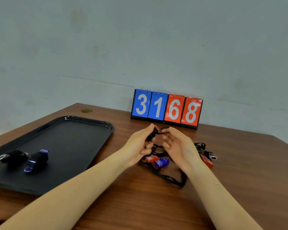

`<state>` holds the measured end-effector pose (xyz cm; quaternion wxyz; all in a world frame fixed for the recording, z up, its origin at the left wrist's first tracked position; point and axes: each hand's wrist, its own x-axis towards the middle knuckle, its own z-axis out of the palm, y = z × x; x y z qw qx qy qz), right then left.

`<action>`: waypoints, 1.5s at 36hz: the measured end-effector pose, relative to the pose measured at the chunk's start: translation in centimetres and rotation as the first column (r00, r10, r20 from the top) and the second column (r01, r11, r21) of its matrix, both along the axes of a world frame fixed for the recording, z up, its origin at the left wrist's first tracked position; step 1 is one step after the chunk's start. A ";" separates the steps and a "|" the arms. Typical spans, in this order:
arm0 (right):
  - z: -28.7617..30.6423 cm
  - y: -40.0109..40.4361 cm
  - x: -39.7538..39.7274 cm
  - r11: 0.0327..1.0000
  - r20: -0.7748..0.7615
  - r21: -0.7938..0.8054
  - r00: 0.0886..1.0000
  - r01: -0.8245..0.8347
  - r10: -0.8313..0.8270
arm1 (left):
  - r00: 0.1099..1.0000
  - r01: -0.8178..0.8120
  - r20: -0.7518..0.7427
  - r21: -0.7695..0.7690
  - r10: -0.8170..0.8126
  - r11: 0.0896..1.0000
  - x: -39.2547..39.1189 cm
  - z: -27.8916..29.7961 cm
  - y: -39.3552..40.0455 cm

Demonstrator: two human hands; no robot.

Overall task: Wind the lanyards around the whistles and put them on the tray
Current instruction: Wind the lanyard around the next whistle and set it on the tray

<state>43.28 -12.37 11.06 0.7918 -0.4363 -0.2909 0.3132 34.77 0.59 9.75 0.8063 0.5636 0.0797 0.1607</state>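
Observation:
My left hand [140,143] grips a red whistle [155,130] partly wrapped in black cord, held above the table. My right hand [178,143] pinches the black lanyard [164,132] stretched from that whistle. Below my hands lies a tangle of black lanyards [169,178] with a red whistle [150,158], a blue whistle [161,162], another red whistle [207,161] and a white-tipped whistle [212,156]. The black tray [83,130] on the left holds two wound whistles: a blue one [37,161] and a dark one [12,157].
A flip scoreboard [166,107] reading 3168 stands at the back against the wall. The wooden table [148,205] has its far right edge near the scoreboard's right side. A small gold disc [86,111] sits in the table's back left corner.

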 end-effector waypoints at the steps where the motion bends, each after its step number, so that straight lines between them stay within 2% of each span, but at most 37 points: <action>1: 0.0 0.0 0.1 1.000 -0.027 0.017 0.999 -0.021 0.022 | 1.000 0.008 -0.003 -0.003 -0.008 1.000 0.0 0.0 0.0; 3: -0.1 0.0 0.3 0.998 0.000 0.013 0.998 -0.065 0.065 | 0.999 0.037 0.008 -0.062 -0.037 0.997 0.0 -0.2 0.1; 6: -0.2 0.3 0.4 0.992 0.212 -0.124 0.977 -0.009 0.035 | 0.997 0.073 0.047 -0.238 -0.063 0.969 0.0 -0.3 0.1; 8: -0.5 0.6 0.3 0.978 0.289 -0.205 0.957 0.039 0.023 | 0.998 0.061 0.050 -0.314 -0.048 0.948 0.0 -0.4 0.2; 13: -1.0 0.8 -0.1 0.934 0.348 -0.348 0.936 0.084 0.046 | 0.999 0.013 0.049 -0.402 0.007 0.915 0.1 -0.5 0.5; 15: -0.9 0.9 -0.4 0.903 0.468 -0.392 0.883 0.175 0.031 | 0.999 0.000 0.049 -0.419 0.022 0.908 0.1 -0.6 0.7; 16: -1.0 0.9 -0.5 0.877 0.607 -0.390 0.795 0.281 0.015 | 0.999 -0.004 0.047 -0.417 0.026 0.909 0.2 -0.6 0.8; 17: -1.1 0.9 -0.5 0.844 0.770 -0.344 0.638 0.411 0.004 | 0.999 -0.006 0.040 -0.408 0.024 0.913 0.3 -0.6 1.0; 18: -1.3 0.9 -0.5 0.812 0.903 -0.254 0.429 0.526 0.005 | 1.000 -0.008 0.022 -0.391 0.018 0.921 0.3 -0.5 1.1; 19: -1.5 0.8 -0.5 0.795 0.975 -0.147 0.223 0.588 0.016 | 1.000 -0.010 -0.007 -0.359 0.008 0.933 0.2 -0.4 1.2; 20: -1.7 0.7 -0.4 0.799 0.997 -0.054 0.074 0.599 0.012 | 0.999 -0.005 -0.042 -0.301 -0.008 0.954 0.1 -0.3 1.4; 21: -1.8 0.7 -0.3 0.803 1.000 0.003 0.006 0.596 -0.007 | 0.997 0.006 -0.078 -0.212 -0.023 0.977 -0.1 -0.1 1.4; 22: -1.7 0.6 -0.2 0.801 0.999 0.033 -0.001 0.598 -0.041 | 0.994 0.022 -0.104 -0.102 -0.032 0.995 -0.3 0.0 1.5; 25: -1.2 0.4 -0.2 0.795 0.969 0.069 0.150 0.602 -0.197 | 0.994 0.073 -0.097 0.172 -0.057 0.982 -0.6 0.6 1.4; 27: -1.1 0.4 -0.3 0.799 0.930 0.051 0.262 0.600 -0.257 | 0.994 0.090 -0.085 0.243 -0.072 0.966 -0.5 0.7 1.1; 31: -0.9 0.3 -0.5 0.833 0.822 -0.098 0.517 0.544 -0.240 | 0.992 0.096 -0.104 0.252 -0.072 0.963 -0.4 0.5 1.1; 33: -0.9 0.4 -0.5 0.873 0.719 -0.176 0.665 0.456 -0.202 | 0.990 0.116 -0.108 0.208 -0.095 0.971 -0.4 0.4 1.1; 35: -0.9 0.4 -0.5 0.902 0.625 -0.210 0.761 0.378 -0.174 | 0.989 0.121 -0.104 0.164 -0.105 0.979 -0.3 0.4 1.0; 37: -1.1 0.5 -0.2 0.909 0.577 -0.214 0.797 0.357 -0.177 | 0.989 0.113 -0.112 0.155 -0.097 0.981 -0.2 0.4 0.9; 41: -0.9 0.4 0.2 0.915 0.489 -0.214 0.848 0.343 -0.204 | 0.993 0.082 -0.102 0.264 -0.057 0.961 -0.1 0.4 0.8; 46: -0.7 0.4 -0.1 0.955 0.271 -0.254 0.959 0.153 -0.082 | 0.997 -0.004 -0.071 0.366 0.032 0.931 -0.1 0.0 1.0; 49: -0.8 0.4 -0.1 0.958 0.230 -0.265 0.972 0.107 -0.045 | 0.994 0.005 -0.097 0.467 0.046 0.884 -0.1 0.0 1.0; 54: -0.8 0.3 -0.2 0.972 0.212 -0.213 0.976 0.095 -0.049 | 0.998 0.059 -0.054 0.429 -0.039 0.901 -0.4 0.4 0.9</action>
